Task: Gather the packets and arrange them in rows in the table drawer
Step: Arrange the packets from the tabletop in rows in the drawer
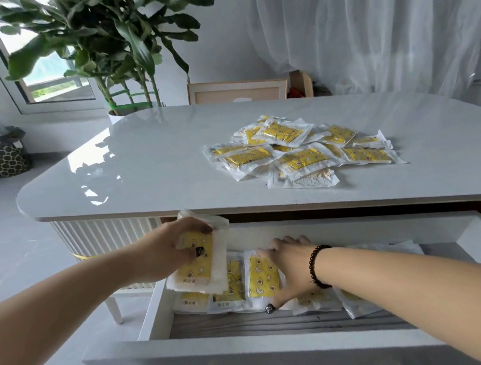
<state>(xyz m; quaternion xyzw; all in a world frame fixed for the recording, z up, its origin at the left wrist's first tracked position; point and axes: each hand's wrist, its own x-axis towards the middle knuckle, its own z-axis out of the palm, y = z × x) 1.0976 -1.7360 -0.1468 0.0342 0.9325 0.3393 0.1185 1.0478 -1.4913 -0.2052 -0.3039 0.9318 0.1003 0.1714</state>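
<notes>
The left hand (pixel 177 240) grips a small stack of packets (pixel 201 268), thumb across the yellow front and fingers curled round the far edge, holding it tilted above the left end of the open drawer (pixel 276 345). The right hand (pixel 290 265) lies flat with fingers spread and fairly straight on the row of packets (pixel 263 276) inside the drawer, fingertips at the packets' far edge against the drawer's back wall and thumb at their near edge; it presses on them rather than gripping. A dark bead bracelet (pixel 318 265) circles the right wrist. The row runs left to right along the far side of the drawer, yellow faces up, with further packets under the right forearm; the grey drawer floor shows bare nearer the front. On the glossy white table (pixel 150 167) above, a loose pile of packets (pixel 303 150) sits right of centre. Beyond the table stand a leafy plant (pixel 110 42) on the left and a white curtain (pixel 365 26) on the right.
</notes>
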